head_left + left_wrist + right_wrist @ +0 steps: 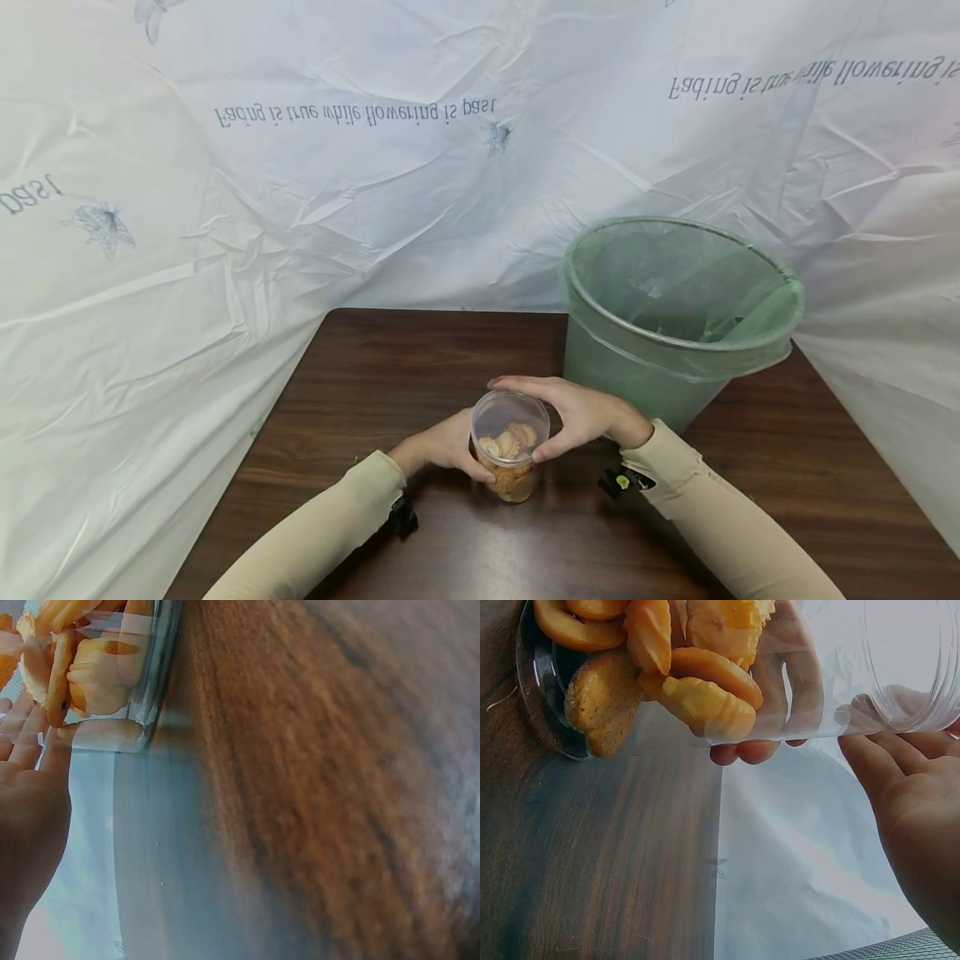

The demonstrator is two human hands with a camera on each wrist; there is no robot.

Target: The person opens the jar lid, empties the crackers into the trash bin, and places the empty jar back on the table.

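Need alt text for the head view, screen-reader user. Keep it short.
Two hands hold a clear plastic jar of golden cookies upright on a dark wooden table: the left hand grips its side, the right hand curls over its lid. A green-lined wastebasket stands behind to the right, against a white printed sheet.

Desk (360, 375): dark brown wood-grain top with a faint sheen, seen from its near side; the far edge and both side edges meet a white crinkled plastic sheet (225, 250) printed with grey lettering and insect motifs.

Standing on the desk:
- Clear plastic tub (511, 457), round, upright, near the middle of the near half, part-filled with golden-brown biscuits (508, 442); its base sits flat on the wood in both wrist views.
- Green mesh waste bin (660, 375), upright at the far right corner, lined with a translucent green bag folded over the rim; it stands behind and to the right of the tub, near but apart from it.
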